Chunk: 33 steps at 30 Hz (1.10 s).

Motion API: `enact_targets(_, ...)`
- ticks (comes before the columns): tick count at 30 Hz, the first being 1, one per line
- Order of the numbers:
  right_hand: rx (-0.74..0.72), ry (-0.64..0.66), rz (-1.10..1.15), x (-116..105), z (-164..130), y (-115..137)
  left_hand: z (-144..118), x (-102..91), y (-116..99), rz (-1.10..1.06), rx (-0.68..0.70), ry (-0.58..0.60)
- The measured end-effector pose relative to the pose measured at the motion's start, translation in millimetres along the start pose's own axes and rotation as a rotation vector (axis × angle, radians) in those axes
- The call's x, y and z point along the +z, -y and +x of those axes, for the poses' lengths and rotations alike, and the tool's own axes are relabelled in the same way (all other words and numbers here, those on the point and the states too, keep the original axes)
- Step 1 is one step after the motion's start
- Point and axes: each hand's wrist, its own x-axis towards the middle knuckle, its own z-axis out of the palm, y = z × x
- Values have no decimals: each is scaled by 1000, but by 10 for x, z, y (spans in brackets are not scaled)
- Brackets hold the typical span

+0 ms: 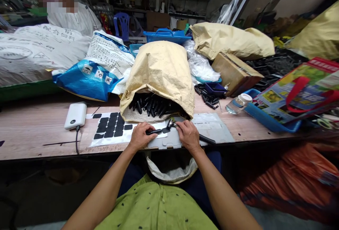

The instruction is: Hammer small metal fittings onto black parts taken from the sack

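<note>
My left hand (140, 135) grips a slim black rod-shaped part (156, 131) lying along the table edge. My right hand (187, 134) holds a small metal-tipped tool (170, 123) against the part's end; a black handle (207, 139) sticks out behind that hand. Just beyond both hands a tan paper sack (160, 72) lies on its side, its mouth full of several black rod parts (152, 107). Left of my left hand lies a white sheet with black square pads (112, 127). A grey metal plate (212, 127) is under my hands.
A white power bank (75, 115) with a cable sits at left. Blue-white sacks (97, 69), a cardboard box (234, 72), a clear bottle (238, 103), a blue tray (267, 120) and a colourful bag (304, 88) crowd the wooden table (31, 131). Another person (69, 11) sits behind.
</note>
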Motion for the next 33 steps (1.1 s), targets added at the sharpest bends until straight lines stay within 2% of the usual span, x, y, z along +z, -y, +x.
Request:
enact_targets(4,-11,6,53,-55,40,61,13,-33,-12,-20,-28,22)
enact_targets(11,-18,45,364,-184,38,562,28,-44,-47,-29,-71,34)
enact_targets(16,-52,64,425,-196,-32,770,28,-50,-66,-35,-72,30)
enact_targets(20,-81,59,400,-204,-100,838,27,-48,-76,-27,-80,17)
enact_targets(25,-70,140,274,-225,-127,877,24,-37,-78,-28,-82,4)
enact_targets(30,-16,58,315,-285,-105,840,24,-43,-93,-31,-76,-1)
enact_targets(33,1,70,301,-272,-121,807,23,-45,-103,-32,-76,-4)
